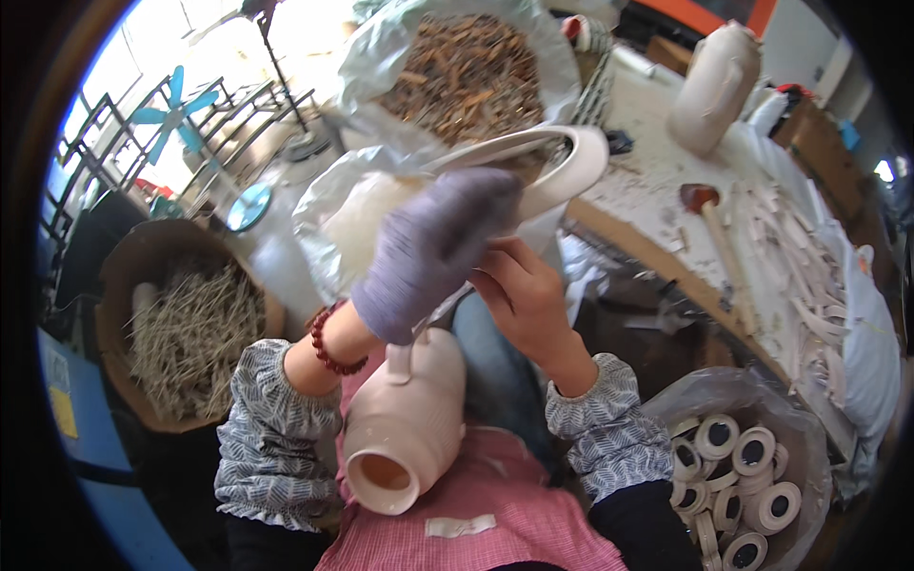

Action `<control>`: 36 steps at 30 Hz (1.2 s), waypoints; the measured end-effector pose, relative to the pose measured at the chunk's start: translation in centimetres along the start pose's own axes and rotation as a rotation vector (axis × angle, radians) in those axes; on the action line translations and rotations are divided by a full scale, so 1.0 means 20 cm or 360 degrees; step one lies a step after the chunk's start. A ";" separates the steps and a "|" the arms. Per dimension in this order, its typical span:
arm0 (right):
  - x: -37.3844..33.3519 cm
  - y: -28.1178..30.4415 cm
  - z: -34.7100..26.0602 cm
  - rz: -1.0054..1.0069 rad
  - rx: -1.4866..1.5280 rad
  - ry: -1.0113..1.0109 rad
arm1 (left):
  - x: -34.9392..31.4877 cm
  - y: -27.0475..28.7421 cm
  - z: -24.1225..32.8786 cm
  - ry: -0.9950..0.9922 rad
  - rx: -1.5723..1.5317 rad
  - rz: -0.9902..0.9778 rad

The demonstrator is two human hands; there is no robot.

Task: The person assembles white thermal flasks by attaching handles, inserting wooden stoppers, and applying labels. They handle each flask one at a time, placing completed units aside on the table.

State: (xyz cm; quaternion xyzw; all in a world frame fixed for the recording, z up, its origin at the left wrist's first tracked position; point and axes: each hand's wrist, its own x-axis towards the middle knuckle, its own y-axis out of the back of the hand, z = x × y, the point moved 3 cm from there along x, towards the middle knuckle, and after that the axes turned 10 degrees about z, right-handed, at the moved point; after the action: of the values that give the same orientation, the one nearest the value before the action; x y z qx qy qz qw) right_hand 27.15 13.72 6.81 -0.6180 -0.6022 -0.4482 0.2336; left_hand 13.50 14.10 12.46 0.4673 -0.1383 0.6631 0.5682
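My left hand (443,243), in a lavender-grey knitted glove, is closed at a curved cream plastic piece (583,167), a smooth loop that reaches out to the right. Bare and just below the glove, my right hand (528,295) has its fingers bent together. Anything between those fingers is hidden. Across my lap lies a pale pink jug body (409,409), tilted with its round mouth toward me and its handle under my left wrist.
A bag of brown scraps (466,76) stands ahead. On the right-hand table (657,181) are a tall pale jug (719,90), a wooden-handled hammer (719,233) and plastic strips (800,276). A bag of pale rings (752,452) sits lower right; a box of thin sticks (195,343) is left.
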 end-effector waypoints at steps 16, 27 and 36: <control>-0.60 -0.04 -0.15 0.0327 0.1412 -0.1468 | -0.42 0.27 0.09 0.1658 -0.0734 -0.0272; -0.72 -0.17 -0.29 0.0084 0.1396 -0.1582 | -0.82 0.50 -0.06 0.2114 -0.0794 -0.0117; -0.66 -0.14 -0.13 -0.0204 0.1351 -0.1561 | -1.03 0.41 -0.03 0.1974 -0.1451 0.0450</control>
State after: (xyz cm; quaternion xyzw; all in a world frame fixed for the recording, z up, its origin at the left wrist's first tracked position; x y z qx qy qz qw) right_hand 25.37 5.01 -3.57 -0.5678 -0.7992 0.1496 0.1282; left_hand 4.41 -0.88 -0.95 -0.2901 -0.1125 0.7469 0.5876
